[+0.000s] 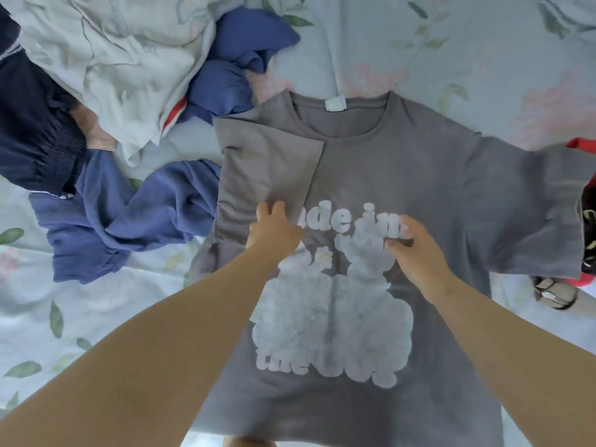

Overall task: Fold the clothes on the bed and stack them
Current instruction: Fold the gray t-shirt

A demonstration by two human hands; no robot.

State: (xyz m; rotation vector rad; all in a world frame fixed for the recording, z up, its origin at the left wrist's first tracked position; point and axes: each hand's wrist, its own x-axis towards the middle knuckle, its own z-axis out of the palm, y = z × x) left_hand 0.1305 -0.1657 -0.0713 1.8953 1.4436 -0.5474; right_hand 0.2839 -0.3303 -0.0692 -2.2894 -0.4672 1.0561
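Gray T-shirt (419, 175) laid flat on bed (451, 59), print up, 1 sleeve (267, 156) folded in. Sleeve edge gripped by curled fingers of left hand (274, 229). Cloth at print pinched by right hand (417, 253) fingers. Blue clothes (129, 221) heaped just beside.

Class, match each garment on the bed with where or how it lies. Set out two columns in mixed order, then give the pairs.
Garments
1. grey T-shirt
2. blue garment
3. white garment
4. navy garment

Place or state
A. crumpled in a heap at the top left
B. at the far left edge, elastic band showing
C. spread flat, one sleeve folded in
D. bunched just left of the printed shirt

Pairs: 1-C, 2-D, 3-A, 4-B
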